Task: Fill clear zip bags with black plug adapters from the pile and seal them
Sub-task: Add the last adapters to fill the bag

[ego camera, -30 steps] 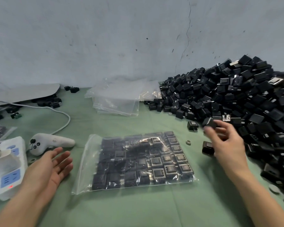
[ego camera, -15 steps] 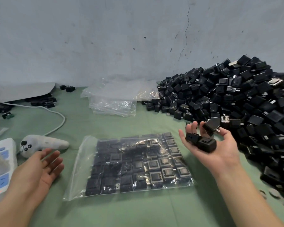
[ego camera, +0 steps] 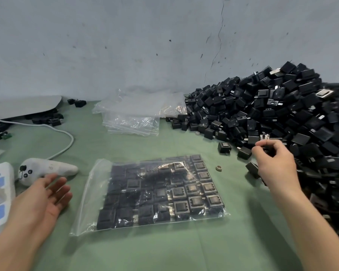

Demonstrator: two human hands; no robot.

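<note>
The zip bag (ego camera: pixel 157 192) lay flat on the table (ego camera: pixel 164 249), rows of adapters (ego camera: pixel 196 202) filling it; sealed or not, we couldn't tell. Right hand (ego camera: pixel 274 165) curled at the pile (ego camera: pixel 282 118), grip unclear. Left hand (ego camera: pixel 45 200) lay open beside the bag. Empty bags (ego camera: pixel 133 116) waited behind, so plenty remained.

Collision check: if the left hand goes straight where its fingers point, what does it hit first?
Likely the white controller, just ahead of the left hand; depth is unclear, so it might pass above.
</note>
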